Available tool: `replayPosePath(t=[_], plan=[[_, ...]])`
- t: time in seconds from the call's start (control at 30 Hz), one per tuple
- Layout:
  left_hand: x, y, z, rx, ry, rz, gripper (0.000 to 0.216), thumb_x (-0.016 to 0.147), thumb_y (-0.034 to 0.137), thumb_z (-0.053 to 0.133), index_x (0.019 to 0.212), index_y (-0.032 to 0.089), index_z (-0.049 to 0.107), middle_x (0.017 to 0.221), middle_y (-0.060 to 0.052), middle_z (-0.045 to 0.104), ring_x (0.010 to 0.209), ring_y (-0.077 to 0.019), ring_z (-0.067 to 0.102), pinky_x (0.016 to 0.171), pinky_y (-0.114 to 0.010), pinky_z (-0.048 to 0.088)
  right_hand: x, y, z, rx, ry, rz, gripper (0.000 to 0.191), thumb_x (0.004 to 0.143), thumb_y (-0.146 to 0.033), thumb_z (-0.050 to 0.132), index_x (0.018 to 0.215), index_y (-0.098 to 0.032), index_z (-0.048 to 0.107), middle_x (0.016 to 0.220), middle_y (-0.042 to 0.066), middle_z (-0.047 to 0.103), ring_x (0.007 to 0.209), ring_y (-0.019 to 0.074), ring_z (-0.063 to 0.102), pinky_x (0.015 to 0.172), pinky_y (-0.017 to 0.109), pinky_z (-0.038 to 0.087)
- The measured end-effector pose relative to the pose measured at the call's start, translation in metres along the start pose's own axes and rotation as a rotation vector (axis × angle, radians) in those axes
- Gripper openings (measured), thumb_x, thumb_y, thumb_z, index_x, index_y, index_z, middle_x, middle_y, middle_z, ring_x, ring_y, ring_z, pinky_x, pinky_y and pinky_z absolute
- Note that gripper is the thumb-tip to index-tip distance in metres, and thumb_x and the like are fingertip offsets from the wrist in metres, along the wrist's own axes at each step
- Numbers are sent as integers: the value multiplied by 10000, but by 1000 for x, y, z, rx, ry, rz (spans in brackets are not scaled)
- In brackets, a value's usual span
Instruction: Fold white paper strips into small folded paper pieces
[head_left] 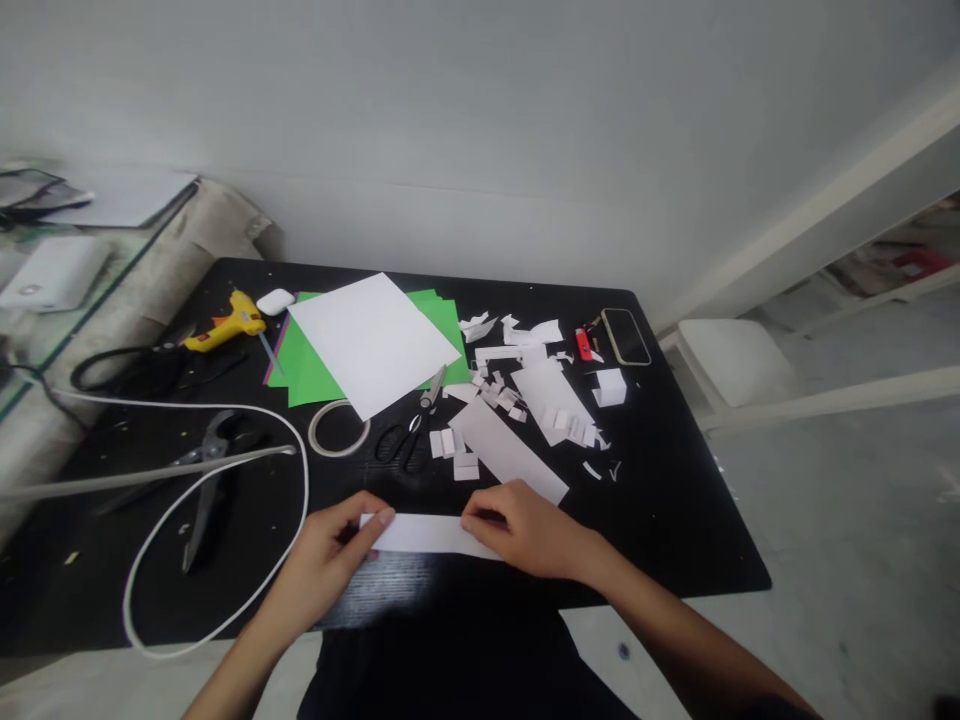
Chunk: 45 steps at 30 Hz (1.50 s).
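Note:
A white strip of paper (427,534) stretches between my hands near the front edge of the black table. My left hand (341,545) pinches its left end, thumb on top. Fingers closed, my right hand (521,530) grips the strip toward its right end and covers part of it. Just beyond lie a pair of black-handled scissors (409,437), a wider white paper piece (510,450) and small folded white paper pieces (465,466). A roll of tape (339,429) rests on its side, left of the scissors.
A white sheet (375,345) overlaps green sheets (311,375) at the back. Leftward are a yellow glue gun (238,318), pliers (206,480) and a looped white cable (306,500). Paper scraps (532,333), a red lighter (583,344), a paper cube (610,387) and a phone (626,336) lie rightward.

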<state>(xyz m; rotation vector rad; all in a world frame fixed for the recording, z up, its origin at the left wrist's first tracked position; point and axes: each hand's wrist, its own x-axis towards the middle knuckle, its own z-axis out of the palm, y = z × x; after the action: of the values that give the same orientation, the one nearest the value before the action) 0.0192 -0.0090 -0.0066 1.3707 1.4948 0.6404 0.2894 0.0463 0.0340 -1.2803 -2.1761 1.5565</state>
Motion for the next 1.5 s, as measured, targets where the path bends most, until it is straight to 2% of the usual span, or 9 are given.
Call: replayPosePath(t=[0.23, 0.4, 0.53, 0.7, 0.83, 1.03, 1.23, 1.4, 1.5], plan=[[3, -15, -10, 53, 3, -51, 441, 933, 607, 570, 840, 203, 718, 665, 1, 655, 562, -153, 602, 542, -231, 469, -21, 27, -22, -41, 65, 148, 235, 966, -309, 593, 841, -204, 762, 753, 18, 742, 675, 175, 659, 611, 275, 451], [7, -21, -1, 147, 46, -70, 441, 928, 622, 573, 919, 213, 736, 540, 29, 609, 517, -168, 592, 535, -243, 447, -18, 40, -21, -199, 321, 157, 273, 972, -280, 564, 767, -195, 722, 704, 26, 707, 624, 184, 648, 619, 305, 501], [9, -21, 3, 238, 77, -34, 399, 955, 584, 560, 993, 223, 725, 605, 30, 646, 515, -170, 612, 546, -257, 471, -10, 43, 1, -245, 516, 5, 202, 996, -276, 570, 1089, -181, 722, 1109, 107, 752, 1047, 253, 711, 953, 424, 566], [10, -18, 4, 479, 225, 295, 299, 976, 455, 581, 1078, 205, 711, 999, -82, 736, 887, -252, 712, 829, -361, 565, 5, 40, 37, -491, 333, -255, 466, 1045, -298, 511, 1493, -170, 509, 1604, 137, 457, 1534, 297, 351, 1227, 522, 373], [3, -15, 14, 677, 332, 480, 235, 986, 288, 590, 1162, 200, 720, 1213, -143, 688, 1127, -321, 654, 988, -490, 514, 14, 43, 50, -654, 235, -220, 639, 1041, -390, 517, 1601, -139, 338, 1686, 143, 288, 1583, 319, 227, 1262, 585, 284], [-16, -18, 57, 763, 210, 559, 398, 995, 211, 564, 1390, 192, 604, 1436, -147, 632, 1327, -342, 584, 1090, -527, 485, 20, 48, 52, -695, 238, -150, 778, 1024, -541, 487, 1633, -123, 241, 1710, 152, 185, 1593, 371, 152, 1247, 673, 210], [-18, -28, 70, 851, 139, 544, 568, 1014, 284, 548, 1555, 169, 419, 1591, -160, 486, 1464, -359, 462, 1160, -579, 433, 23, 53, 34, -658, 306, -141, 776, 1021, -565, 470, 1633, -142, 248, 1718, 142, 178, 1597, 395, 86, 1242, 698, 161], [-11, -32, 61, 836, 66, 579, 606, 1022, 296, 541, 1589, 176, 364, 1627, -142, 436, 1510, -347, 393, 1198, -582, 391, 9, 43, 46, -564, 519, -294, 589, 1042, -277, 436, 1603, -139, 321, 1670, 145, 337, 1598, 291, 179, 1269, 572, 259], [-6, -29, 54, 834, 12, 601, 610, 1022, 293, 540, 1593, 174, 361, 1631, -136, 430, 1521, -336, 376, 1217, -568, 370, 0, 38, 69, -555, 389, -333, 564, 1027, -219, 439, 1567, -69, 377, 1650, 167, 371, 1587, 267, 225, 1257, 478, 341]])
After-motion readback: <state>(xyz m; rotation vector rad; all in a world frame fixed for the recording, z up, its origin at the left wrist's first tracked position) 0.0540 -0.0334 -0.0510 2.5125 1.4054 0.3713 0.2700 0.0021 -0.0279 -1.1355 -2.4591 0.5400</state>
